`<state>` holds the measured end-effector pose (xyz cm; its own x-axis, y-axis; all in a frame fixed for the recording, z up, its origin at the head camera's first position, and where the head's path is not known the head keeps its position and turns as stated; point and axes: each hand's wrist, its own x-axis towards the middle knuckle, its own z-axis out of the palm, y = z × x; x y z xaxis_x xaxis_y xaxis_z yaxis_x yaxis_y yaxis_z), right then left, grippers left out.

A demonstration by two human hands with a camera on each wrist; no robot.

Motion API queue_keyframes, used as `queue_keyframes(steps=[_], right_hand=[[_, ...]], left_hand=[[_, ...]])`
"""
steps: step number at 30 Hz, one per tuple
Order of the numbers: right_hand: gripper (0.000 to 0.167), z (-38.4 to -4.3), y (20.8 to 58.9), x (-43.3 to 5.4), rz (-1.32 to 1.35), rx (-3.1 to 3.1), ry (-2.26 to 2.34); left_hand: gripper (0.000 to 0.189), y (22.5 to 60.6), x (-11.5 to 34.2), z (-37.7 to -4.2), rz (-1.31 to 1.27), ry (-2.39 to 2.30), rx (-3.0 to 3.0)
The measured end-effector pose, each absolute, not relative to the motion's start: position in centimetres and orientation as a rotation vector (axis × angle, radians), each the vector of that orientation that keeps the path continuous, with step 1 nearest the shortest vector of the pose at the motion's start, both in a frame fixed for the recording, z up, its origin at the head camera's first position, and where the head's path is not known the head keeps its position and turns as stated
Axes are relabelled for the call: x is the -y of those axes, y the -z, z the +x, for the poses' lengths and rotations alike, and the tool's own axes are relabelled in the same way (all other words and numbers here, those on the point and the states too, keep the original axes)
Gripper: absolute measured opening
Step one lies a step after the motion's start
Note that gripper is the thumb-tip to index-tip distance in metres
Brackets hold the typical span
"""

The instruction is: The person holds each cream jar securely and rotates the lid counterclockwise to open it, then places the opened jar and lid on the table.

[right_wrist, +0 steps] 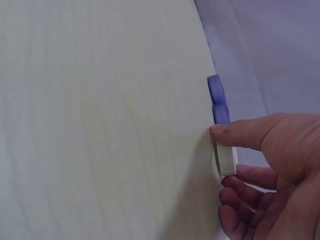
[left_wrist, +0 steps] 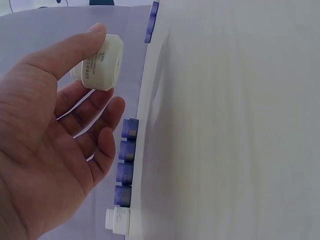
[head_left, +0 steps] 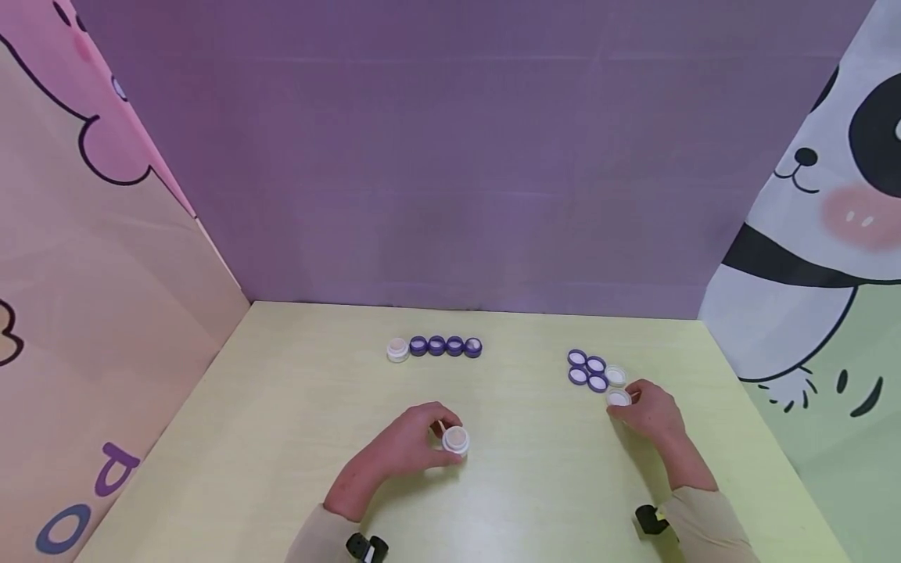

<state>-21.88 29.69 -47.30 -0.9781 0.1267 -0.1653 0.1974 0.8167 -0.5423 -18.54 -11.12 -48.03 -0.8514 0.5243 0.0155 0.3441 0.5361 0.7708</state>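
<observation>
My left hand grips a small white jar between thumb and fingers; it has no lid on, and printed text shows on its side in the left wrist view. My right hand pinches a white lid at the right, its inside facing up. Just behind that lid lies another white lid. Several purple lids lie beside them in a cluster, also turned inside up. In the right wrist view the thumb lies along the white lid's edge.
At the back of the pale wooden table stands a row of several open purple jars, with a second white jar at its left end. A purple cloth wall rises behind, and printed panels flank both sides.
</observation>
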Motion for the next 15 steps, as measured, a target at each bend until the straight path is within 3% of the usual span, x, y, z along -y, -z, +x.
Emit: queue_keyframes(steps=[15], right_hand=[[0.057,-21.21,46.82,-29.67,0.229,-2.855,0.908]], left_hand=[[0.041,47.17,11.16,-18.45,0.753,-1.286,-2.514]])
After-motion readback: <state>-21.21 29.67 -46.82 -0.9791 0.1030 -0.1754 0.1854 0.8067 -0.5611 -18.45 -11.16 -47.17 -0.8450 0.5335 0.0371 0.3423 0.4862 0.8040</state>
